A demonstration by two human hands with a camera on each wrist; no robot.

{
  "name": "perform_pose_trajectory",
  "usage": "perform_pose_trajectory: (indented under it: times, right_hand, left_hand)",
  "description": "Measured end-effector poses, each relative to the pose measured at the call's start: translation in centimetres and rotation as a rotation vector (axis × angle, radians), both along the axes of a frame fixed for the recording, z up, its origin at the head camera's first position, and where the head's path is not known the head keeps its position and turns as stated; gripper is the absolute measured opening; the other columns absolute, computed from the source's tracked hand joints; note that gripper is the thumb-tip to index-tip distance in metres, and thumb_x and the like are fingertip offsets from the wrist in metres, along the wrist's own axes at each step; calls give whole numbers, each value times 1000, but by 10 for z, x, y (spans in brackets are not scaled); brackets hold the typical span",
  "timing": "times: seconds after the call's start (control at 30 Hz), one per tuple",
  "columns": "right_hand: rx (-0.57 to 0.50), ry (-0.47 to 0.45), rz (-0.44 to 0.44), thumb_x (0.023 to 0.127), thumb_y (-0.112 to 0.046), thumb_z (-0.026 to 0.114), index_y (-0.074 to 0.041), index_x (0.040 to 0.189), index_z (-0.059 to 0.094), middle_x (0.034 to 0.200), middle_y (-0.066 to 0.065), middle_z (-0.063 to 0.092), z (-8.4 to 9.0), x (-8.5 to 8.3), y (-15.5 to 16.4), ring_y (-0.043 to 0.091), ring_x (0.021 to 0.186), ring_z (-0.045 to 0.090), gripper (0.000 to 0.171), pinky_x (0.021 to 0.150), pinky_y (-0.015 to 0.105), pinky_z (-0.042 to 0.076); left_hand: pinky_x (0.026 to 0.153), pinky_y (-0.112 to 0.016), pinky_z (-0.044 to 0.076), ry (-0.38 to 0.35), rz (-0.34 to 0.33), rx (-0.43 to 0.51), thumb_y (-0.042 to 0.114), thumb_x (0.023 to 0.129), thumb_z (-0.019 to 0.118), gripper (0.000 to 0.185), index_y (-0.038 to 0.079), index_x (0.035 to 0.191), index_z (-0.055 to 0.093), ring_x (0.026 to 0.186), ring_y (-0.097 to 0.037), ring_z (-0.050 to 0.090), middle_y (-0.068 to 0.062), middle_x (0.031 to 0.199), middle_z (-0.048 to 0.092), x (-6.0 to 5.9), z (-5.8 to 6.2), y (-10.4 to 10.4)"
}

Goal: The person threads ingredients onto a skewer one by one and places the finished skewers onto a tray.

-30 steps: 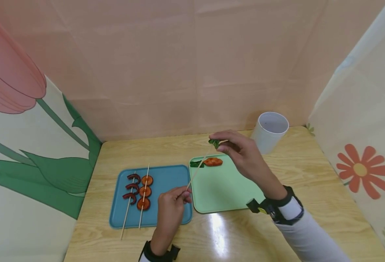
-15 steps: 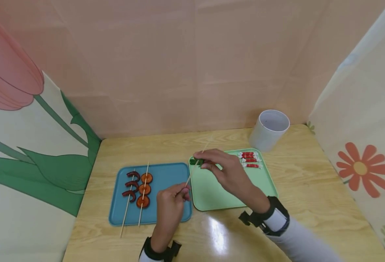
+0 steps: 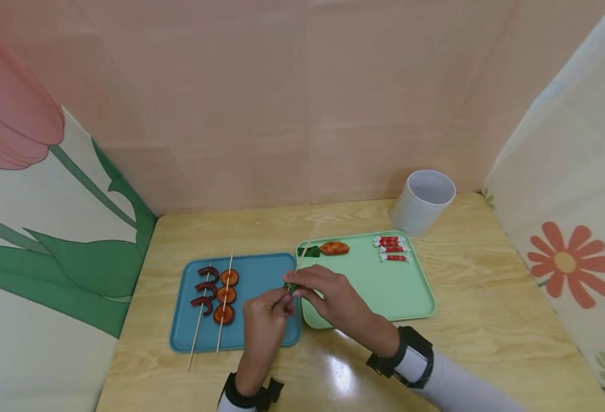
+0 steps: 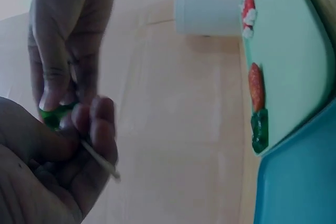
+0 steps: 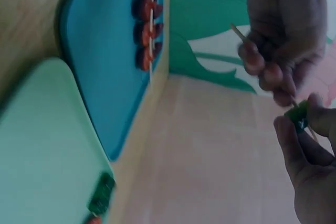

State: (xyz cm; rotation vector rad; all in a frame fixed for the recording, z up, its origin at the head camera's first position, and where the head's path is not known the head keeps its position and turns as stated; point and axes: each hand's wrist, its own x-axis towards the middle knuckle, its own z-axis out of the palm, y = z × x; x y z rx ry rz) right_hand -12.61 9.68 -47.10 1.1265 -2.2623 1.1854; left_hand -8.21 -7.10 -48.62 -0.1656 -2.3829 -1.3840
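My left hand (image 3: 265,320) pinches a thin wooden skewer (image 4: 102,163) near its lower end, and the skewer slants up and away above the trays. Thumb and fingers of my right hand (image 3: 335,294) pinch a dark green vegetable-like piece (image 5: 298,116), which sits on the skewer right beside the left fingertips. Fingers partly cover the piece in every view. On the light green tray (image 3: 374,286) lie another green piece (image 3: 309,252) and an orange-red piece (image 3: 334,248), end to end.
The blue tray (image 3: 261,266) at left bears a skewer of dark red curled pieces (image 3: 206,288) and a skewer of round orange-brown slices (image 3: 225,294). Several red-and-white pieces (image 3: 395,249) lie at the green tray's far right. A white cup (image 3: 421,203) stands behind.
My right hand has moved down and left along the skewer with the green piece, from the tip end to beside the left hand. The left hand stays nearly in place.
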Motion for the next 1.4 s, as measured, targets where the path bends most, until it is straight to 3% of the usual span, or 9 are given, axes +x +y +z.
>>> perform_pose_trajectory:
  times: [0.23,0.37,0.47,0.53,0.63,0.8,1.07,1.27,1.4]
  right_hand:
    - [-94,-30,90,89,0,75,-6,126,72,121,9,75,-7,-12,7,23,111,72,37,92,21,59]
    - [-61,-158,-156,97,-3,69,-7,118,70,112,9,74,-24,-38,24,21,102,71,22,84,31,61]
    - [180,-269,-374,97,-6,70,-4,117,66,109,12,70,-50,-69,42,25,98,66,21,81,40,59]
    - [367,-290,-423,93,-7,75,-1,120,66,114,17,67,-70,-87,53,31,102,62,30,85,46,58]
    - [530,-275,-390,87,-9,82,-1,127,66,119,20,65,-99,-103,65,37,105,59,43,87,50,57]
    - [598,-173,-331,86,-17,84,-6,127,68,116,15,62,-122,-114,70,34,104,56,45,83,49,58]
    - [747,-22,-311,94,-7,74,-4,118,67,109,13,62,-126,-131,67,29,96,56,25,79,41,58]
    - [885,142,-332,96,-4,69,1,112,62,99,17,63,-128,-134,64,30,84,60,18,62,37,59]
    - [871,116,-391,96,-2,68,2,112,59,96,17,65,-133,-131,64,30,81,63,19,57,38,59]
  left_hand:
    - [53,-18,57,-86,14,82,-9,90,69,13,-1,86,79,57,-12,70,-7,66,71,3,-4,-6]
    - [55,-19,59,-133,54,148,-12,90,68,14,-3,90,79,59,-13,71,-8,67,72,6,-9,-14]
    - [56,-20,60,-140,75,157,-10,91,69,13,-2,92,79,59,-12,70,-8,68,73,8,-10,-18]
    - [56,-21,60,-145,83,158,-10,91,69,13,-2,93,79,59,-11,70,-8,68,73,9,-11,-20]
    - [56,-21,60,-154,92,148,-10,91,69,13,-2,93,79,60,-11,70,-7,68,73,12,-12,-22]
    - [57,-19,60,-160,86,136,-11,91,67,16,-2,95,80,60,-11,71,-7,70,73,14,-12,-23]
    - [57,-25,62,-193,79,149,-13,91,66,19,-5,103,78,61,-11,71,-11,74,75,16,-9,-22]
    - [57,-24,61,-190,80,145,-12,92,66,18,-4,102,79,61,-10,71,-10,72,74,15,-6,-22]
    - [56,-21,61,-188,71,134,-11,92,67,16,-4,100,79,60,-9,70,-11,72,74,14,-6,-22]
